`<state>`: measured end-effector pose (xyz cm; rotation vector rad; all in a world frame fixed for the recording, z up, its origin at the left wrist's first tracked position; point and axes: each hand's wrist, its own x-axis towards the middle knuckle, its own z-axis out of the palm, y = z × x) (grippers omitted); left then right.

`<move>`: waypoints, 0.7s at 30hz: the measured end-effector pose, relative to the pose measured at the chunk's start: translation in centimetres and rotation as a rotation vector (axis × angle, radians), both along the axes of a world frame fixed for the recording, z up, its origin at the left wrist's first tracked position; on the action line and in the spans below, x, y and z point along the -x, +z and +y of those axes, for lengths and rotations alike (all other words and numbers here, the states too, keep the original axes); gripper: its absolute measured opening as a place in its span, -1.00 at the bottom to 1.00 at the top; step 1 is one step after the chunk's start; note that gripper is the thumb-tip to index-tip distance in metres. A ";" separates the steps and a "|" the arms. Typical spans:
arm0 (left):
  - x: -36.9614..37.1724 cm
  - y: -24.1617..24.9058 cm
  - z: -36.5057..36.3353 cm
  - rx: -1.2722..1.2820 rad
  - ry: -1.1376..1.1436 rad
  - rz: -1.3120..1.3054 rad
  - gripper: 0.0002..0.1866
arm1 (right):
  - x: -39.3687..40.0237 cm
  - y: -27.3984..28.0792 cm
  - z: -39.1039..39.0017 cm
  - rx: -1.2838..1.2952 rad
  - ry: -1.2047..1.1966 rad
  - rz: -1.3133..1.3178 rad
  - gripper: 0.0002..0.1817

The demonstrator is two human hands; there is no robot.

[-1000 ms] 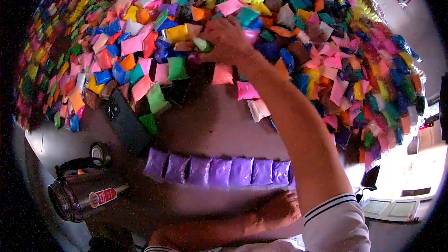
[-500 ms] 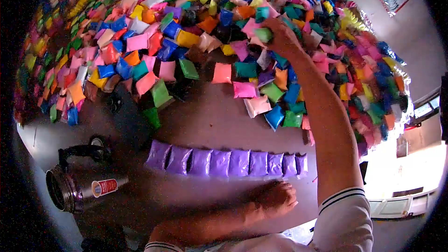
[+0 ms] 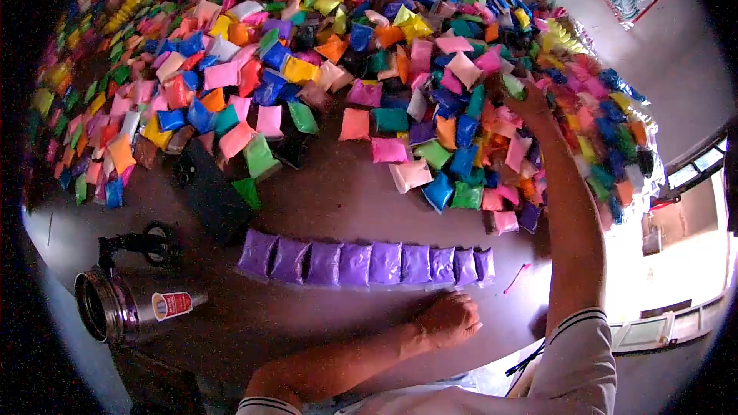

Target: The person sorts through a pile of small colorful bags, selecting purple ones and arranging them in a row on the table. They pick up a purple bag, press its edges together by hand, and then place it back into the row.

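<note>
A: What do we list at the pile of coloured packets?
B: We list 1 right hand at its right side, fingers closed on 1 green packet.
A: And nearer us?
B: We enter 1 left hand, curled into a loose fist, on the near side of 9 purple packets, 1 row, on the table. We add 1 dark phone beside the pile, 1 metal jug near it.

Brown tabletop beside bright light
</note>
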<state>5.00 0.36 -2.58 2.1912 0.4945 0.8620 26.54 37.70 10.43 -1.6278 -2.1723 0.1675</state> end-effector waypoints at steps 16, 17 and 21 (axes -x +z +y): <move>0.7 0.1 0.8 0.039 -0.119 0.029 -0.78 | 31.3 -5.3 2.4 -0.238 0.528 -0.074 -0.61; 0.9 0.3 1.0 0.045 -0.121 0.037 -0.78 | 32.0 -6.9 3.2 -0.235 0.525 -0.065 -0.61; 1.8 1.9 1.8 0.021 -0.022 -0.049 -0.80 | 31.2 -9.9 6.1 -0.670 0.498 -0.363 -0.42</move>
